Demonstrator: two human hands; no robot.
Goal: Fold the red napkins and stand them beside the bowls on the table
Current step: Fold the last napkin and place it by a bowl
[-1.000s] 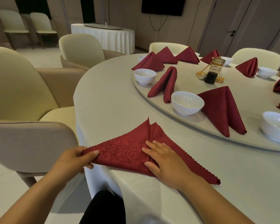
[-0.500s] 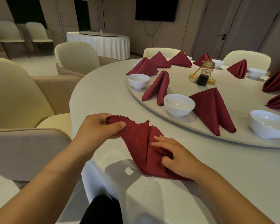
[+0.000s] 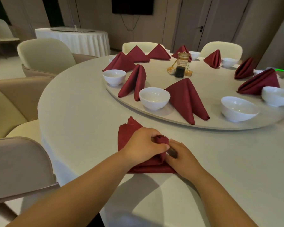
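A red napkin [image 3: 127, 134] lies partly folded on the white table [image 3: 82, 112] near its front edge. My left hand [image 3: 142, 145] pinches one scalloped corner of it and holds that corner over the napkin's middle. Touching it from the right, my right hand [image 3: 181, 155] presses the cloth with fairly straight fingers. On the round turntable [image 3: 203, 127] behind stand several folded red napkins, the nearest [image 3: 188, 99] between two white bowls [image 3: 154, 98] [image 3: 238, 110]. Another folded napkin [image 3: 134, 82] stands beside a third bowl [image 3: 114, 77].
A glass condiment jar [image 3: 181, 66] sits at the turntable's middle. Beige chairs [image 3: 15, 163] [image 3: 44, 54] crowd the table's left side, and more chairs stand behind it. A second clothed table [image 3: 75, 38] stands at the back left.
My left hand has carried the napkin's left corner up and over to the middle, narrowing the cloth. My right hand stayed pressing on the napkin. The camera has turned slightly right.
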